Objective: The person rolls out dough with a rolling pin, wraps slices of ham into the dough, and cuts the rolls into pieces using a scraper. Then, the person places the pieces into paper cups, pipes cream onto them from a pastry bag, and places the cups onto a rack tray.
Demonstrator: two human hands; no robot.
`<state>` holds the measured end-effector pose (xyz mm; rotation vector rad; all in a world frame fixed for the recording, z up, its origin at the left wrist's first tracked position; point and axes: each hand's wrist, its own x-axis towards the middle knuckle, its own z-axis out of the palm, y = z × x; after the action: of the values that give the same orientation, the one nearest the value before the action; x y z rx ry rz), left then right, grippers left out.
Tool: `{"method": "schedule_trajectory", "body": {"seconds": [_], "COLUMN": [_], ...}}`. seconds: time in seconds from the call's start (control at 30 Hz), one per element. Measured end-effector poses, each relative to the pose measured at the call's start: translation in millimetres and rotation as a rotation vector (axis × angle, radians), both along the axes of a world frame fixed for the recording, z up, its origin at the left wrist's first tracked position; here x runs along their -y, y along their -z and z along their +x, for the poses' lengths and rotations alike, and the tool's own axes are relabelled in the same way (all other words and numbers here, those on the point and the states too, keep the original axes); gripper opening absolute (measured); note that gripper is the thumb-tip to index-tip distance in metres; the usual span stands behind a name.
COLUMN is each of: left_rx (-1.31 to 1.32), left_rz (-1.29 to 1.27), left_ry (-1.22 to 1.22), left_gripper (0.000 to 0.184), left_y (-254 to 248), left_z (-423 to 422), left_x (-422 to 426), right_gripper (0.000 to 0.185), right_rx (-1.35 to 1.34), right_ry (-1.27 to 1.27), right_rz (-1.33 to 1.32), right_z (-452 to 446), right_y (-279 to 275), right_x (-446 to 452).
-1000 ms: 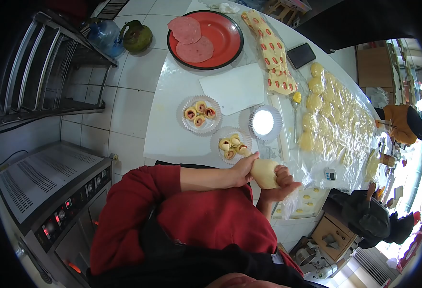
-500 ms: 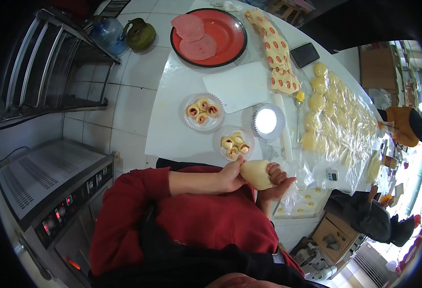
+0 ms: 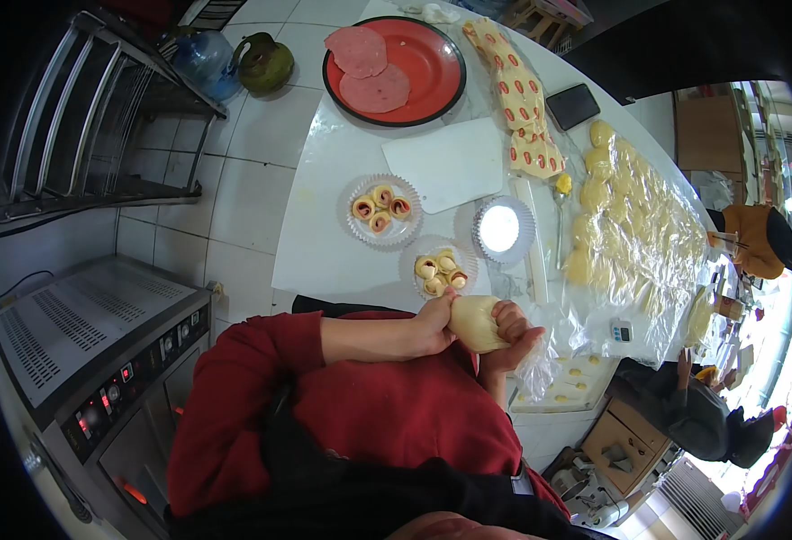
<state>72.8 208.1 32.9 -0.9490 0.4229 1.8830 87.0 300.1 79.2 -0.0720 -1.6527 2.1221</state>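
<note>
A piping bag with pale yellow filling is held between my two hands, close to my body at the table's near edge. My left hand is closed around its tip end, just below a fluted paper cup with several small rolled dough pieces. The other end is gripped by my right hand, its fingers wrapped over the bag and loose clear plastic hanging behind. The bag's tip is hidden by my left fingers.
Another filled paper cup, a stack of empty cups and a white board lie ahead. Beyond stands a red plate with ham slices. Plastic-covered dough balls, a timer and a phone are right; an oven is left.
My right hand has shifted slightly left, toward my left hand, and the piping bag has moved slightly with it. The cups on the table have stayed in place.
</note>
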Motion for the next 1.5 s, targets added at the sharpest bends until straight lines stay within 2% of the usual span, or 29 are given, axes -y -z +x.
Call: {"method": "schedule_trajectory", "body": {"seconds": [0.17, 0.27, 0.37, 0.4, 0.5, 0.53, 0.6, 0.73, 0.83, 0.93, 1.03, 1.17, 1.33, 1.5], "left_rx": [-0.013, -0.099, -0.237, -0.266, -0.582, -0.608, -0.656, -0.472, -0.354, -0.269, -0.203, -0.088, 0.070, 0.075], "left_rz": [0.047, 0.377, 0.474, 0.496, 0.563, 0.510, 0.401, 0.283, 0.265, 0.103, 0.122, 0.223, 0.237, 0.160], "left_ry": [0.050, 0.093, 0.079, 0.018, -0.269, -0.320, -0.421, -0.490, -0.528, -0.587, -0.586, -0.636, -0.641, -0.615], "left_gripper": [0.039, 0.034, 0.031, 0.037, 0.044, 0.042, 0.038, 0.022, 0.019, 0.017, 0.021, 0.030, 0.036, 0.036], "left_y": [-19.9, -14.1, -53.3, -56.4, -68.6, -69.6, -69.8, -34.6, -18.1, -8.6, -1.4, 9.4, 6.5, -2.4], "left_z": [-7.9, -7.6, -19.9, -19.1, -18.1, -25.2, -46.8, -60.3, -62.8, -65.0, -65.1, -64.8, -67.9, -75.6], "left_x": [3.6, 3.1, 6.3, 4.9, 2.5, 5.4, 13.7, 23.7, 32.3, 34.9, 40.4, 38.5, 41.4, 46.4], "right_gripper": [0.049, 0.050, 0.051, 0.050, 0.050, 0.050, 0.050, 0.050, 0.050, 0.050, 0.050, 0.050, 0.051, 0.050], "right_rx": [0.042, -0.031, -0.137, -0.170, -0.208, -0.268, -0.228, -0.118, -0.061, 0.003, -0.001, 0.083, 0.136, 0.133], "right_ry": [0.066, 0.150, 0.166, 0.145, 0.009, -0.070, -0.066, -0.024, -0.053, -0.045, -0.161, -0.180, -0.177, -0.178], "right_rz": [-0.084, -0.111, -0.256, -0.295, -0.454, -0.515, -0.443, -0.351, -0.182, -0.075, 0.026, 0.122, 0.057, 0.037], "right_z": [0.0, -2.6, -9.2, -12.5, -30.5, -39.2, -54.2, -69.1, -74.6, -77.1, -77.7, -81.8, -86.0, -88.8], "right_y": [-3.7, -19.7, -41.3, -45.7, -49.3, -46.1, -36.9, -20.7, -12.8, 0.6, 3.6, -2.5, 0.2, 0.4], "right_x": [-3.8, -16.9, -28.9, -29.4, -8.6, -2.8, 8.4, 32.9, 44.2, 53.3, 56.1, 63.8, 64.4, 67.0]}}
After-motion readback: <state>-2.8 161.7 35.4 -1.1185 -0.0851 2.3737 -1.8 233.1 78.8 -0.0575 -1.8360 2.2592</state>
